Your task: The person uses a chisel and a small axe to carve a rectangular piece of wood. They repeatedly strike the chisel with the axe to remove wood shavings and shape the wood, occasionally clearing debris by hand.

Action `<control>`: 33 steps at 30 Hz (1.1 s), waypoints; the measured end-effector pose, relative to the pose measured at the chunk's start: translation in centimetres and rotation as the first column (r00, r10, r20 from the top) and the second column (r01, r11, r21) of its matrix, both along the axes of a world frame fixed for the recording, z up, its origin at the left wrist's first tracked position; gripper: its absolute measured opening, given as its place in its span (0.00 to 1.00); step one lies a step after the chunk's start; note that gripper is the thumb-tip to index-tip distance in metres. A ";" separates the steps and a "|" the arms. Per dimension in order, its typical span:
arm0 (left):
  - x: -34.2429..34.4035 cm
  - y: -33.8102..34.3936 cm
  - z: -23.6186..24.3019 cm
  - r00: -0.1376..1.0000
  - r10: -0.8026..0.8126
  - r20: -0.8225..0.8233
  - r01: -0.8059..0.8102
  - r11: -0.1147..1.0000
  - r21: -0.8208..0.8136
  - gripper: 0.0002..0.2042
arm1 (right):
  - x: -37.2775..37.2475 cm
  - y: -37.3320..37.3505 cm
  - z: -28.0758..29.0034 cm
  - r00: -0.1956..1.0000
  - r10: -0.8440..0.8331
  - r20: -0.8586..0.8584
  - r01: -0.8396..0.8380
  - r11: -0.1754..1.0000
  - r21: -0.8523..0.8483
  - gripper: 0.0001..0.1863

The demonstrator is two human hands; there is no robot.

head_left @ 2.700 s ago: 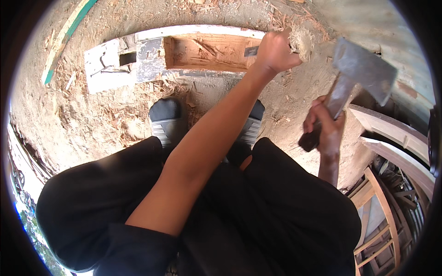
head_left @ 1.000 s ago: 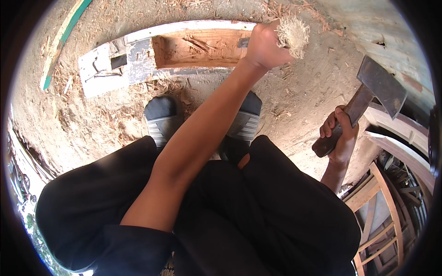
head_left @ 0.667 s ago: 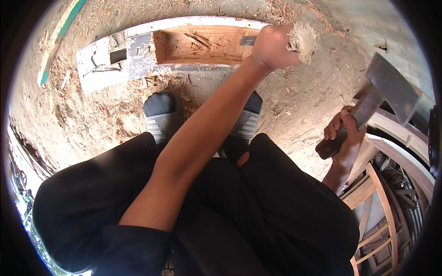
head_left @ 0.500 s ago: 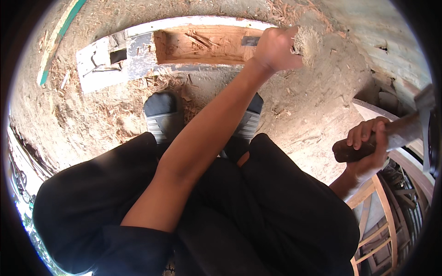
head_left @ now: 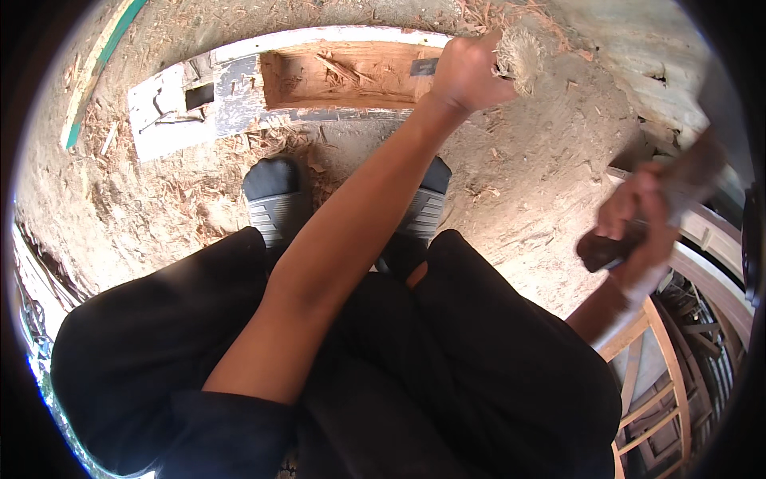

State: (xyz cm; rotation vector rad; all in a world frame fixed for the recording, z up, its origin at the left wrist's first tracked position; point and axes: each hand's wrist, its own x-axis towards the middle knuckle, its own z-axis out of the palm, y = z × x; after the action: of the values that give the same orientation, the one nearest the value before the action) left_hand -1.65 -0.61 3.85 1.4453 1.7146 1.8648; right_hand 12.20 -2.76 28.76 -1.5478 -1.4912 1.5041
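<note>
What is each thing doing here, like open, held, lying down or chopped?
Left hand: closed around a chisel.
Chisel: held upright, its frayed top showing.
Right hand: closed on the hatchet handle.
Hatchet: raised and blurred.
Beam: lying flat on the ground, white paint chipped, middle hollowed to bare wood.
Wood chips: scattered loose on the dirt.

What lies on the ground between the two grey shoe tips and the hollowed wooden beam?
In the head view, only sandy ground strewn with wood chips lies between the shoes and the beam; the left forearm crosses above its right part.
</note>
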 end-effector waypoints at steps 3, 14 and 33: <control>0.3 -0.2 0.7 1.000 -0.009 0.030 0.010 1.000 -0.028 0.18 | 0.1 2.0 2.5 0.902 0.068 -0.427 -0.060 0.998 0.032 0.07; 1.6 0.7 -0.2 0.988 -0.127 -0.093 0.118 0.988 -0.101 0.18 | 0.0 -1.3 -6.8 0.991 0.042 0.124 0.003 0.941 -0.338 0.07; 2.5 -0.7 1.3 0.931 -0.210 -0.299 0.148 0.965 -0.218 0.18 | 5.9 -4.1 -9.3 0.913 -0.400 0.074 0.386 0.795 -0.468 0.10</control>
State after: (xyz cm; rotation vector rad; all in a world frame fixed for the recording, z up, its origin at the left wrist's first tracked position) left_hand 0.83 -1.28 5.17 1.8317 1.7690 1.3869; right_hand 18.12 -6.89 19.44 -1.9537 -0.7254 1.6922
